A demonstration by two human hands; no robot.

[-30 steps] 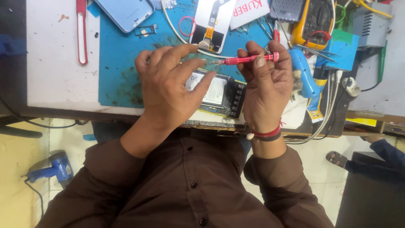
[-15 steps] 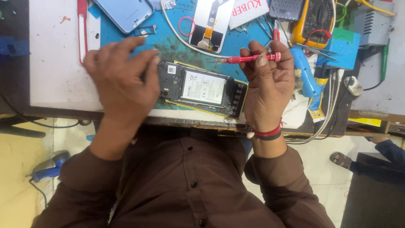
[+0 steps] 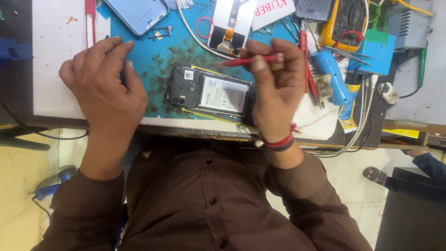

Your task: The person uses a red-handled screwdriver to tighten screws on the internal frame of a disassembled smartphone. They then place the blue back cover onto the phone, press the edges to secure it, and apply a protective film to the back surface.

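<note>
**Opened phone and red tool on repair worktop**

Item: red slim tool (image 3: 253, 59), pinched in the right hand (image 3: 275, 88), lying near level, tip toward the left. Below it, an opened black phone (image 3: 211, 95), back off, battery exposed, long axis left to right, camera end left. Left hand (image 3: 104, 88) rests loosely curled and empty on the blue mat (image 3: 158, 51). Worktop (image 3: 55, 56) white, cluttered: yellow multimeter (image 3: 346, 21), blue phone cover (image 3: 137, 14). Floor pale yellow.
</note>
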